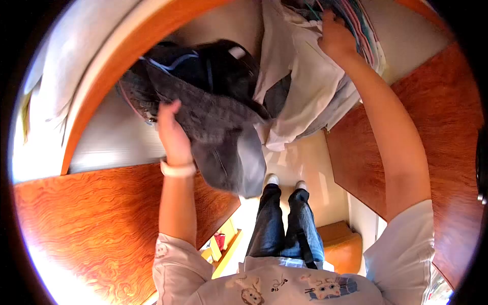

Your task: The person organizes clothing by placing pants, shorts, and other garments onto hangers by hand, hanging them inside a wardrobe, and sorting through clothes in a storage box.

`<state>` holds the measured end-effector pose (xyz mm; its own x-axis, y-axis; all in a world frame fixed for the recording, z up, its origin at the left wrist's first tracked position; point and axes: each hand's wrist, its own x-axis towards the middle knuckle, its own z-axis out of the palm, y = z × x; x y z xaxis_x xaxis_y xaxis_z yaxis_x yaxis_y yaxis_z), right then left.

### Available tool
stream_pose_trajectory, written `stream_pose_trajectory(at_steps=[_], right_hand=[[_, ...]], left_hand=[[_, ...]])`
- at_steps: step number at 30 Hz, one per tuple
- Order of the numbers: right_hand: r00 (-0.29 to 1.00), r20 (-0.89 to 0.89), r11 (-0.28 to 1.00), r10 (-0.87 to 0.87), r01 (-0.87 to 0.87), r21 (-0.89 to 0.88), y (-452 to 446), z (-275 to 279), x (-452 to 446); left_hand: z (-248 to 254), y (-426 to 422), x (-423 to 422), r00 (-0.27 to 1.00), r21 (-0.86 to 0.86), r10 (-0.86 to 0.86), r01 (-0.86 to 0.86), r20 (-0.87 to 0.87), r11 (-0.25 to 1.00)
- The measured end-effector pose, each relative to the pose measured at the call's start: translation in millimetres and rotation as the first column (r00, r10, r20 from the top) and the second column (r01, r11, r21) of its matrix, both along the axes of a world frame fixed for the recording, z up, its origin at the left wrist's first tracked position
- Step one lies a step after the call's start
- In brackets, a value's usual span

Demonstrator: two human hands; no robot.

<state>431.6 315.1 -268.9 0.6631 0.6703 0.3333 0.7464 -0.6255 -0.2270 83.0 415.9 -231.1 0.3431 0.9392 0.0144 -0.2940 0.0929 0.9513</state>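
A person's left hand (174,137) is at dark clothing (208,109), the right hand (338,40) at adjacent white cloth (312,71); neither fingers' grip is discernible. Even support should limit snagging.

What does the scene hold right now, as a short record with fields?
left hand: at the dark gray garment; grip unclear
right hand: raised at the striped colored edges beside the white garment; grip unclear
garment positions: dark gray at left, white at right
left wrist: pale band
sides: wood-grain panels, left and right
below: person's jeans and pale shoes
unclear: what the colored edges belong to
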Motion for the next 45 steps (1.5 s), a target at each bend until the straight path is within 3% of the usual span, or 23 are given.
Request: stream_pose_trajectory(at_steps=[4, 6, 9, 13, 14, 15, 17, 18, 19, 22, 29, 30, 33, 35, 36, 37, 38, 39, 40, 42, 43, 44, 45], right_hand=[[0.999, -0.044, 1.0, 0.004, -0.004, 0.009, -5, 17, -12], [0.992, -0.126, 1.0, 0.014, -0.017, -0.016, -4, 17, -13], [0.996, -0.074, 0.997, 0.043, -0.039, 0.059, 2, 6, -6], [0.997, -0.009, 0.996, 0.071, -0.071, 0.06, 6, 4, -5], [0.996, -0.08, 0.999, 0.051, -0.05, 0.012, 7, 7, -8], [0.989, -0.148, 0.999, 0.027, -0.033, -0.039, 8, 12, -14], [0.921, -0.39, 0.98, 0.013, -0.09, -0.18, 8, 38, -34], [0.95, -0.295, 0.994, 0.099, -0.105, -0.003, 17, 18, -40], [0.971, -0.171, 0.977, 0.169, -0.143, 0.156, 26, -2, -46], [0.902, -0.344, 0.95, 0.261, -0.176, 0.258, 50, 6, -91], [0.642, -0.517, 0.761, 0.566, -0.167, 0.627, 166, -21, -233], [0.6, -0.561, 0.781, 0.57, -0.185, 0.597, 172, -18, -246], [0.44, -0.726, 0.849, 0.528, -0.275, 0.451, 165, 15, -260], [0.474, -0.737, 0.873, 0.483, -0.333, 0.358, 127, 38, -254], [0.578, -0.684, 0.893, 0.445, -0.234, 0.383, 118, 24, -264], [0.672, -0.626, 0.899, 0.396, -0.147, 0.412, 95, 23, -265], [0.623, -0.642, 0.872, 0.447, -0.144, 0.468, 67, 15, -270], [0.557, -0.671, 0.844, 0.49, -0.109, 0.526, 41, -18, -268], [0.801, -0.466, 0.787, 0.377, -0.012, 0.617, 16, -91, -287], [0.678, -0.733, 0.972, 0.056, 0.131, 0.195, -117, -122, -303], [0.317, -0.936, 0.988, -0.152, 0.039, -0.147, -192, -101, -298], [0.613, -0.773, 0.982, -0.163, 0.179, -0.066, -269, -158, -332], [0.217, -0.799, 0.824, -0.562, 0.233, -0.516, -328, -75, -337]], left_hand=[[-4, 67, 32, 0.994, 0.165, 0.088, -0.077, -0.059, 0.983], [-34, 151, 17, 0.786, 0.868, 0.485, 0.127, -0.383, 0.48], [-35, 194, 27, 0.49, 0.918, 0.783, 0.29, -0.384, 0.269], [-80, 271, -27, 0.126, 0.697, 0.739, 0.467, -0.662, 0.545], [-61, 215, -1, 0.426, 0.631, 0.627, -0.155, -0.652, 0.761], [-88, 259, -35, 0.523, 0.691, 0.588, 0.001, -0.617, 0.723], [-92, 268, -47, 0.316, 0.736, 0.671, 0.179, -0.671, 0.652], [-93, 272, -53, 0.213, 0.745, 0.716, 0.268, -0.664, 0.611], [-89, 258, -44, 0.278, 0.737, 0.685, 0.178, -0.673, 0.652], [-70, 217, -12, 0.46, 0.612, 0.607, -0.159, -0.648, 0.775], [-93, 234, -22, 0.63, 0.685, 0.482, 0.109, -0.608, 0.721], [-76, 223, -41, 0.872, 0.281, -0.223, 0.367, -0.435, 0.887], [-101, 203, -54, 0.544, 0.459, 0.118, 0.551, -0.831, 0.697], [-76, 119, -30, 0.805, 0.217, -0.073, 0.244, -0.589, 0.945], [-78, 91, -29, 0.797, 0.292, 0.16, 0.021, -0.582, 0.956], [-96, 66, -40, 0.364, 0.807, 0.752, 0.0, -0.55, 0.59], [-113, 45, -57, 0.486, 0.918, 0.791, 0.073, -0.373, 0.389], [-118, 10, -61, 0.655, 0.876, 0.613, 0.167, -0.441, 0.452], [-117, -24, -56, 0.763, 0.874, 0.456, 0.296, -0.458, 0.384], [-97, -88, -42, 0.772, 0.787, 0.164, 0.582, -0.614, 0.205], [-99, -103, -33, 0.713, 0.71, 0.055, 0.681, -0.699, 0.181], [-88, -115, -12, 0.722, 0.712, -0.079, 0.691, -0.687, 0.126], [-81, -122, 14, 0.72, 0.712, -0.098, 0.694, -0.687, 0.106]])
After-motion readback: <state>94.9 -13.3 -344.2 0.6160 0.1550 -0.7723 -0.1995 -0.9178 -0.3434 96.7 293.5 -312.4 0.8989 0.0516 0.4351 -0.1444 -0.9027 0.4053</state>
